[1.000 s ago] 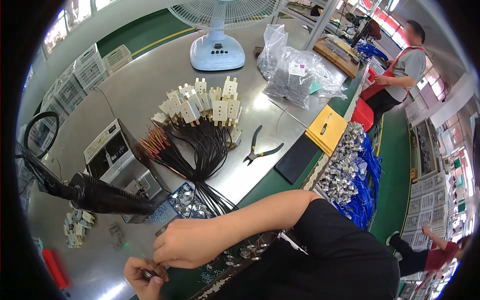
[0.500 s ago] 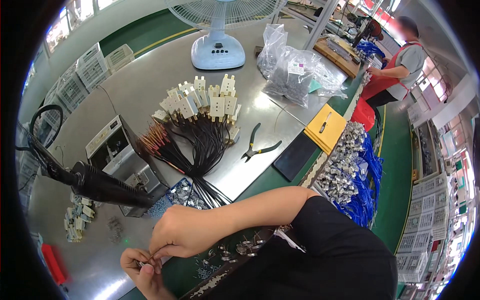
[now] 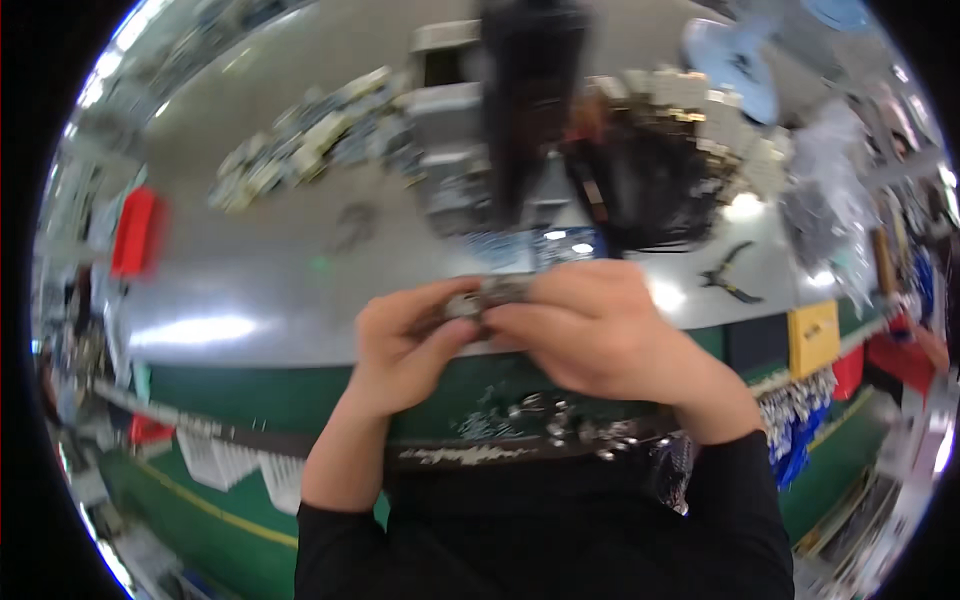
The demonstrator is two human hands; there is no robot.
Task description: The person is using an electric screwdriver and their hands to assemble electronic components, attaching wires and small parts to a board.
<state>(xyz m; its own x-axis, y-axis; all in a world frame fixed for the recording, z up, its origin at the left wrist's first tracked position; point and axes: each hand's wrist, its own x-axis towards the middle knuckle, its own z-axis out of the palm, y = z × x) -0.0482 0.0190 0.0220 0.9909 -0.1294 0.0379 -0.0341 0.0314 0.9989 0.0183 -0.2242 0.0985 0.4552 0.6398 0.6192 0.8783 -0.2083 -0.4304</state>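
Observation:
Both my hands meet over the near edge of the metal tabletop [image 3: 250,290]. My left hand [image 3: 395,345] is closed, thumb and fingers pinching a small silvery metal part [image 3: 463,306]. Right against it, my right hand [image 3: 600,325] is closed on a small grey piece [image 3: 507,290], blurred by motion. The two pieces touch or nearly touch; exactly how they meet cannot be made out. Just beyond my hands lies a blue tray [image 3: 572,243] of small shiny parts. On the green strip below them are loose pins [image 3: 488,420] and several round metal parts [image 3: 600,432].
A dark arm-like device [image 3: 525,110] stands before a grey machine [image 3: 447,130]. Cream connectors [image 3: 310,140] lie left, black cables [image 3: 650,185] right. Pliers [image 3: 732,275], a dark flat slab [image 3: 756,344], a yellow pad [image 3: 814,338] and plastic bags [image 3: 830,200] sit rightward. A red bin [image 3: 137,232] stands left.
My view has swung left and down, so both hands now sit mid-picture. My hands remain together; a grey piece now shows at the right fingertips.

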